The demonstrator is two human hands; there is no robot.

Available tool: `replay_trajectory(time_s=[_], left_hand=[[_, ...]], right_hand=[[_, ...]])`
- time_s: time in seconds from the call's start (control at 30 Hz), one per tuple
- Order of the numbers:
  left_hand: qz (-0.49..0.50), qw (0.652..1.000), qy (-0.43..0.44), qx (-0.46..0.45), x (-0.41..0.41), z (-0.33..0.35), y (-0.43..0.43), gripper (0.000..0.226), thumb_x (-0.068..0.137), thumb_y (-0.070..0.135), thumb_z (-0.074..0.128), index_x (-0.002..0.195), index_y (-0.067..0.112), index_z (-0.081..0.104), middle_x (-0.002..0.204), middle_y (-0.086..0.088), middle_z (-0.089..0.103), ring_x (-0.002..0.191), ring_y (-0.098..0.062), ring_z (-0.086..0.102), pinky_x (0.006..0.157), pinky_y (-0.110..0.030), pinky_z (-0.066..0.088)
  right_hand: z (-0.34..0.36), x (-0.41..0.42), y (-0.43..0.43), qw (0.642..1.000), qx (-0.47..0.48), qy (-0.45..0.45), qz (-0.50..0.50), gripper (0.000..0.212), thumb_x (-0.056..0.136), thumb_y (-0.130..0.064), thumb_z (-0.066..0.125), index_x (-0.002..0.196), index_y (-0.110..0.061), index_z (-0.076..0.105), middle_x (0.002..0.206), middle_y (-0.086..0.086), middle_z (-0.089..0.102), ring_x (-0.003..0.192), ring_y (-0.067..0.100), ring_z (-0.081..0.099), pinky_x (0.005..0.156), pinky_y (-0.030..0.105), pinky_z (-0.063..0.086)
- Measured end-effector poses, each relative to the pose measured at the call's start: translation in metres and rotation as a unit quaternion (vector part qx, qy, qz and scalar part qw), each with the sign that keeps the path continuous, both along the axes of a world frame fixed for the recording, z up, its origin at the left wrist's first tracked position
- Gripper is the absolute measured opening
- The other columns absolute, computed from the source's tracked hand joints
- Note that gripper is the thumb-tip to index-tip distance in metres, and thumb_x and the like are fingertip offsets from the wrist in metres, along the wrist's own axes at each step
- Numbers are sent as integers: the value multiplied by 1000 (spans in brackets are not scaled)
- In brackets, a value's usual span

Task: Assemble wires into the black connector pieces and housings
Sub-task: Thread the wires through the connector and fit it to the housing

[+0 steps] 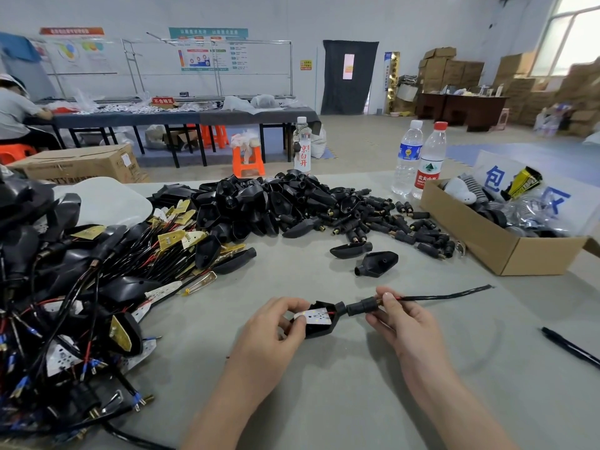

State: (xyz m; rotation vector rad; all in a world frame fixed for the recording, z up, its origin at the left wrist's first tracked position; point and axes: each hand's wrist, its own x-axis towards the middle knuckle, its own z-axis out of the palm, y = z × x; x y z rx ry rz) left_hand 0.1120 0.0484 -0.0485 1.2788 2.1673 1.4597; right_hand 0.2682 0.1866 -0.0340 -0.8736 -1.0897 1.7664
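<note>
Plastic housing (317, 332) probably light, rigid: left hand (276, 329) grips it; right hand (402, 323) pinches stiff connector (360, 308); wire (448, 295) floppy.

Wired assemblies (74, 287) left, housings pile (279, 203) behind centre, box (506, 245) right

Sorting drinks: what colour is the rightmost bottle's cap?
The cap is red; the head view shows it.

left hand (276, 323): gripping the black housing (321, 330), fingers curling round it, thumb lying across its open side
right hand (404, 323): pinching the connector piece (360, 308) between forefinger and thumb (other fingers tucking underneath)
forearms: both bare, reaching in from below, angling toward each other
</note>
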Motion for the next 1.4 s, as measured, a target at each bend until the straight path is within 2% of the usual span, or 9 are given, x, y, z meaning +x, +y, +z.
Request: replay_trajectory(time_s=[0.33, 0.43, 0.57, 0.73, 0.83, 0.93, 1.1, 1.27, 1.4], left_hand=[[3, 1000, 23, -7, 1, 0, 2, 27, 95, 18, 63, 97, 46, 65, 94, 30, 57, 68, -1, 52, 64, -16, 39], [2, 999, 50, -5, 2, -2, 4, 27, 95, 16, 62, 87, 41, 67, 103, 26, 58, 87, -6, 55, 73, -26, 45], [19, 994, 98, -48, 5, -2, 2, 22, 94, 25, 58, 83, 44, 63, 111, 30, 52, 110, 2, 45, 82, -30, 48], [18, 986, 138, -90, 10, 0, 1, 13, 96, 35, 50, 95, 48, 53, 111, 38, 49, 104, 5, 45, 79, -25, 44], [19, 990, 111, -88, 11, 3, -1, 14, 96, 39, 52, 101, 52, 47, 107, 43, 48, 100, 4, 46, 76, -23, 40], [10, 991, 97, -95, 10, 6, -2, 22, 97, 43, 53, 104, 59, 40, 102, 37, 57, 104, 5, 47, 86, -27, 42], [-8, 991, 88, -102, 9, 7, -3, 30, 97, 42, 54, 121, 54, 40, 104, 43, 56, 109, 5, 51, 98, -32, 44], [6, 999, -32, -3, 12, 11, -1, 21, 92, 37, 56, 110, 48, 57, 105, 28, 66, 101, -2, 64, 90, -33, 51], [13, 985, -157, 71, 16, 20, 1, 23, 101, 14, 56, 107, 33, 66, 93, 6, 76, 72, -10, 65, 67, -21, 51]], right_hand=[[-2, 0, 2, 1000, -2, -4, 2, 18, 102, -11, 53, 102, -9, 71, 104, 12, 70, 93, 21, 71, 71, 19, 60], [-2, 0, 2, 1000, -7, -4, 6, 18, 102, -10, 52, 102, -9, 71, 105, 12, 70, 91, 21, 71, 70, 20, 60], [0, 0, 0, 999, -32, 12, 35, 19, 103, -11, 51, 102, -9, 70, 102, 11, 70, 87, 24, 70, 71, 25, 61], [0, -2, -3, 999, -2, 7, 40, 20, 103, -12, 51, 107, -6, 70, 103, 8, 72, 92, 23, 72, 70, 25, 61], [0, -2, -2, 1000, 13, 7, 25, 20, 103, -13, 52, 104, -7, 71, 96, 6, 75, 83, 19, 74, 67, 23, 60], [-1, -2, -2, 1000, 16, 14, 14, 20, 102, -14, 53, 101, -8, 72, 94, 5, 74, 77, 16, 74, 67, 22, 59], [-2, -1, -2, 1000, 11, 15, 12, 19, 102, -16, 54, 102, -8, 72, 94, 6, 74, 76, 15, 74, 66, 21, 59], [2, 0, -3, 1000, 0, 25, 15, 19, 101, -17, 55, 104, -8, 71, 93, 7, 77, 79, 19, 75, 65, 21, 59], [6, 2, -5, 1000, 15, 8, 20, 19, 99, -22, 58, 106, -12, 72, 97, -1, 78, 86, 24, 76, 65, 23, 60]])
